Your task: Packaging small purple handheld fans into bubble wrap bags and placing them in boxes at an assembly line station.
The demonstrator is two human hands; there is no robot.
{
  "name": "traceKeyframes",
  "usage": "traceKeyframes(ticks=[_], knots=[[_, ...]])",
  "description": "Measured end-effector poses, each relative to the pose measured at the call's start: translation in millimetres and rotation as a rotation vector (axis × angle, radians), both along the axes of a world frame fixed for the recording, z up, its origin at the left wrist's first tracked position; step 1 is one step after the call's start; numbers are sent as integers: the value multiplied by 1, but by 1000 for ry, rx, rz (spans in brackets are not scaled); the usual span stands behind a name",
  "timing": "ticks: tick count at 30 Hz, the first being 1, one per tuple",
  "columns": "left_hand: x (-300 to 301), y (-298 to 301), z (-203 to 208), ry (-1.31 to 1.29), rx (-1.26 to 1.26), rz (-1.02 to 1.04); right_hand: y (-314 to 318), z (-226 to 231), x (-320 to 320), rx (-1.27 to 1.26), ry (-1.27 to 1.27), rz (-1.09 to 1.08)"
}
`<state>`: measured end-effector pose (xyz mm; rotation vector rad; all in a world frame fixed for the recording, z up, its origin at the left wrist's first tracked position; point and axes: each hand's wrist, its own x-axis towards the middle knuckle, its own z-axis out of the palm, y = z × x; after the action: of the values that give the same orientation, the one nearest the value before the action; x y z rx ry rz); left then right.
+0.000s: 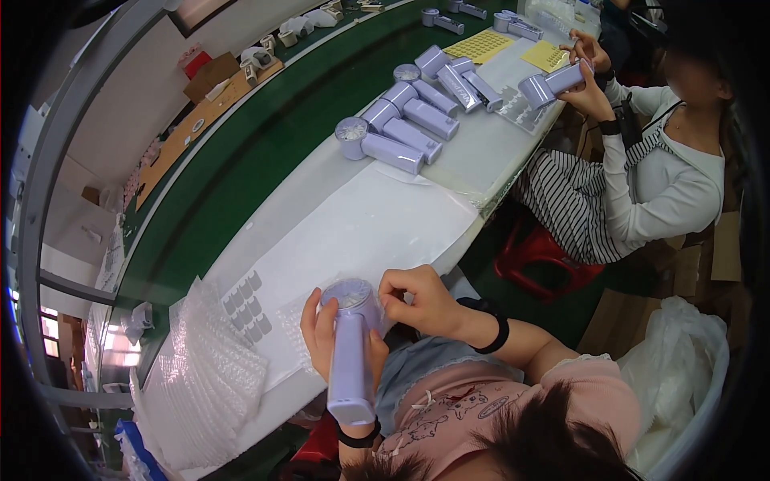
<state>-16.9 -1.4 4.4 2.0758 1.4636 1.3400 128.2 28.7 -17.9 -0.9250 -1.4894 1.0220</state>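
A lavender handheld fan (350, 361) with a round, clear-fronted head is held over the near table edge. My left hand (318, 333) wraps round its neck and handle from the left, the handle's end pointing toward me. Close beside the right side of the fan's head, my right hand (425, 303) is closed, thumb and fingertips pinched together. Whether anything small sits in that pinch is too hidden to tell. A sheet of grey rounded stickers (244, 305) lies on the table, left of the fan.
Bubble wrap (210, 377) piles at the table's near left. Several lavender fans (401, 144) rest farther along the white table (353, 220), by a green conveyor belt (188, 216). At right, a co-worker (654, 160) holds another fan (553, 84). A plastic bag (682, 361) stands at lower right.
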Motion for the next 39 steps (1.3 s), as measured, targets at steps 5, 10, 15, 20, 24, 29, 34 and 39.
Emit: traceKeyframes(ticks=[5,10,15,20,24,29,34,39], knots=[[-4,1,2,19,-20,-43,3,2,1,-84,93,36],[-11,-3,3,-8,-11,-23,7,10,-2,-9,-74,-1],[-7,-3,2,71,107,-3,11,8,-3,-57,-76,35],[-6,-2,0,122,29,-42,11,4,-4,157,-154,-121],[4,-9,3,111,-62,-8,4,7,-4,411,-248,-247],[-6,-6,4,44,-216,-11,10,-5,-11,320,-211,-106],[-5,-5,5,45,-185,61,14,-10,-11,402,42,32],[-2,-7,11,-22,-343,0,6,-11,-17,273,274,344]])
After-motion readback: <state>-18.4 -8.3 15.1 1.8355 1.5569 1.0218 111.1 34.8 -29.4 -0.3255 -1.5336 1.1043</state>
